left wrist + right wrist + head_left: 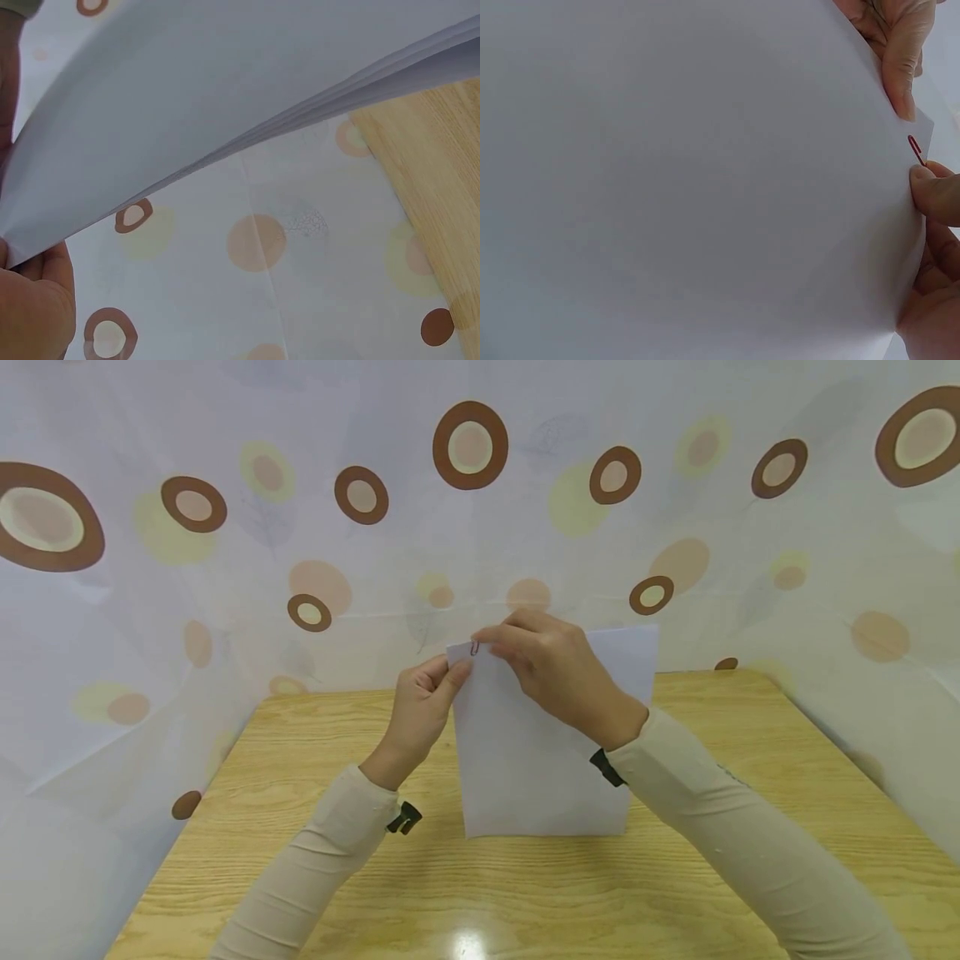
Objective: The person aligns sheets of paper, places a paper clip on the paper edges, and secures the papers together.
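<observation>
Several white sheets of paper (547,760) stand upright above the wooden table, their layered edges showing in the left wrist view. A red paper clip (475,647) sits over the top edge near the upper left corner. My left hand (423,706) pinches the sheets by the left edge just below that corner, thumb in front and fingers behind. With thumb and fingertips my right hand (558,664) pinches the clip at the top edge. In the right wrist view the clip's red loop (915,148) lies flat on the front sheet, beside the right thumb (935,201).
The light wooden table (337,877) spreads beneath both forearms. A white sheet patterned with brown rings and pale ovals hangs as a backdrop (412,552) behind the table and along both sides. Dark straps (406,817) show at the wrists.
</observation>
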Available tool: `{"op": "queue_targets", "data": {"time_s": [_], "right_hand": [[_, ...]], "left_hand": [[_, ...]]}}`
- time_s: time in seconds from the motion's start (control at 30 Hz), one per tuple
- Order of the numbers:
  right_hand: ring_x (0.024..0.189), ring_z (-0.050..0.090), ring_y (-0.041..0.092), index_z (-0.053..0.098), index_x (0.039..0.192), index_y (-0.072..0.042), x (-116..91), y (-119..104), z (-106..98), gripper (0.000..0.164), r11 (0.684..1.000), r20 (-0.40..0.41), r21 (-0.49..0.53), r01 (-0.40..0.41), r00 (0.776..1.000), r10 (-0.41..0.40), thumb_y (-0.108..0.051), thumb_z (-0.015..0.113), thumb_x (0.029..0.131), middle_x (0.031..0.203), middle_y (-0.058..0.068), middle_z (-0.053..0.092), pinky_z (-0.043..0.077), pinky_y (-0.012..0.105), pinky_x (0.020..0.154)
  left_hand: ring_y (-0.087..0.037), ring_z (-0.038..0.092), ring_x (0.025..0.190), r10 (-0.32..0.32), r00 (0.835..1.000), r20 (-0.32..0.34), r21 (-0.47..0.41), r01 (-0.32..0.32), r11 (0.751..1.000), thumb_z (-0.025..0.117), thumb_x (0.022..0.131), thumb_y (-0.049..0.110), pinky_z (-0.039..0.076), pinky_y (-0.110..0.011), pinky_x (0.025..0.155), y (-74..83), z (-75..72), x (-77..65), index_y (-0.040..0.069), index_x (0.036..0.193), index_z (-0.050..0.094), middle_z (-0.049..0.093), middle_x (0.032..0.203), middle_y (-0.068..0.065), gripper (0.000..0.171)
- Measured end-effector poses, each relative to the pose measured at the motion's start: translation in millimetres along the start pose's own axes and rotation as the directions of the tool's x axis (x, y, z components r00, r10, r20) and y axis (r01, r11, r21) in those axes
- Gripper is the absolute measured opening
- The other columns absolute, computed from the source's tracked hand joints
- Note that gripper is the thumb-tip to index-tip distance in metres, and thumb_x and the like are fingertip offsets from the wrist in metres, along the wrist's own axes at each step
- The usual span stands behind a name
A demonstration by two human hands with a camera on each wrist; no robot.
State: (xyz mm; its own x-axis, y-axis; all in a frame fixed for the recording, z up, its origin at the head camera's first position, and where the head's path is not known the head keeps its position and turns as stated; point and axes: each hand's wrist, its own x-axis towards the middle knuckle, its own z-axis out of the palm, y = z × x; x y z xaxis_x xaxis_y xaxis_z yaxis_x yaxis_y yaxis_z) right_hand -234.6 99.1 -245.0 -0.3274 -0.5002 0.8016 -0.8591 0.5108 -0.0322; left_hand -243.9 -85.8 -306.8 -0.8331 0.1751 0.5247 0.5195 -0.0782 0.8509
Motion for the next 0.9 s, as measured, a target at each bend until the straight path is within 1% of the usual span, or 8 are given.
{"op": "queue_targets", "data": {"time_s": [0.13, 0.27, 0.53, 0.63, 0.73, 0.8, 0.9], "right_hand": [[0.076, 0.06, 0.017, 0.073, 0.101, -0.007, 0.5, -1.0, 0.0, 0.023, 1.0, 0.004, 0.003, -0.006, 1.0, 0.006, 0.007, 0.068, 0.083, 0.086, 0.007, 0.063, 0.051, 0.028, 0.068], [0.077, 0.059, 0.017, 0.073, 0.102, -0.008, 0.4, -1.3, 0.4, 0.026, 1.0, 0.013, -0.007, 0.0, 1.0, 0.0, 0.01, 0.067, 0.083, 0.087, 0.007, 0.062, 0.052, 0.028, 0.068], [0.078, 0.059, 0.019, 0.072, 0.104, -0.007, 1.1, -3.0, 1.0, 0.031, 0.999, 0.035, -0.033, 0.01, 0.999, -0.008, 0.015, 0.063, 0.084, 0.086, 0.008, 0.06, 0.051, 0.028, 0.067], [0.077, 0.057, 0.018, 0.071, 0.106, -0.005, 1.4, -3.9, 1.9, 0.025, 0.999, 0.034, -0.04, -0.004, 0.999, 0.006, 0.009, 0.064, 0.086, 0.086, 0.009, 0.06, 0.05, 0.028, 0.067], [0.075, 0.055, 0.019, 0.07, 0.107, -0.002, 2.6, -4.7, 1.0, 0.019, 0.998, 0.03, -0.056, -0.04, 0.999, 0.042, -0.001, 0.066, 0.089, 0.087, 0.009, 0.062, 0.05, 0.029, 0.068], [0.075, 0.055, 0.02, 0.069, 0.104, 0.0, 3.3, -4.0, -0.6, 0.016, 0.995, 0.035, -0.076, -0.066, 0.997, 0.069, -0.005, 0.068, 0.088, 0.087, 0.009, 0.064, 0.049, 0.033, 0.07], [0.074, 0.057, 0.02, 0.07, 0.095, 0.0, 3.8, -2.4, -4.9, 0.01, 0.991, 0.047, -0.085, -0.099, 0.993, 0.104, -0.006, 0.07, 0.088, 0.083, 0.008, 0.066, 0.048, 0.036, 0.072]], "left_hand": [[-0.011, 0.067, 0.074, -0.005, 1.0, -0.006, 0.002, 0.005, 1.0, 0.056, 0.098, 0.011, 0.054, -0.025, 0.066, 0.7, 0.2, -0.2, -0.011, 0.105, 0.066, 0.072, 0.085, -0.011, 0.025], [-0.011, 0.067, 0.074, -0.009, 1.0, -0.014, 0.008, 0.009, 1.0, 0.056, 0.097, 0.01, 0.054, -0.025, 0.066, 1.5, 0.2, -0.7, -0.012, 0.105, 0.066, 0.071, 0.086, -0.015, 0.025], [-0.012, 0.067, 0.074, 0.008, 1.0, -0.005, 0.005, -0.008, 1.0, 0.055, 0.098, 0.009, 0.054, -0.025, 0.066, 2.6, 0.5, -0.7, -0.012, 0.102, 0.066, 0.071, 0.086, -0.016, 0.024], [-0.012, 0.067, 0.074, 0.014, 1.0, -0.008, 0.006, -0.014, 1.0, 0.055, 0.097, 0.009, 0.054, -0.025, 0.065, 2.6, 0.8, -1.0, -0.012, 0.101, 0.066, 0.071, 0.086, -0.019, 0.024], [-0.012, 0.067, 0.073, 0.022, 1.0, -0.009, 0.007, -0.021, 1.0, 0.055, 0.098, 0.009, 0.054, -0.025, 0.064, 2.4, 1.4, -0.7, -0.013, 0.102, 0.066, 0.071, 0.087, -0.019, 0.024], [-0.011, 0.067, 0.074, 0.025, 1.0, -0.011, 0.007, -0.024, 1.0, 0.055, 0.098, 0.009, 0.054, -0.025, 0.064, 2.3, 1.3, -0.5, -0.012, 0.103, 0.066, 0.071, 0.087, -0.018, 0.025], [-0.011, 0.067, 0.074, 0.018, 1.0, -0.014, 0.002, -0.018, 1.0, 0.055, 0.098, 0.01, 0.053, -0.025, 0.066, 1.3, -0.2, 0.1, -0.012, 0.104, 0.066, 0.072, 0.087, -0.013, 0.025]]}}
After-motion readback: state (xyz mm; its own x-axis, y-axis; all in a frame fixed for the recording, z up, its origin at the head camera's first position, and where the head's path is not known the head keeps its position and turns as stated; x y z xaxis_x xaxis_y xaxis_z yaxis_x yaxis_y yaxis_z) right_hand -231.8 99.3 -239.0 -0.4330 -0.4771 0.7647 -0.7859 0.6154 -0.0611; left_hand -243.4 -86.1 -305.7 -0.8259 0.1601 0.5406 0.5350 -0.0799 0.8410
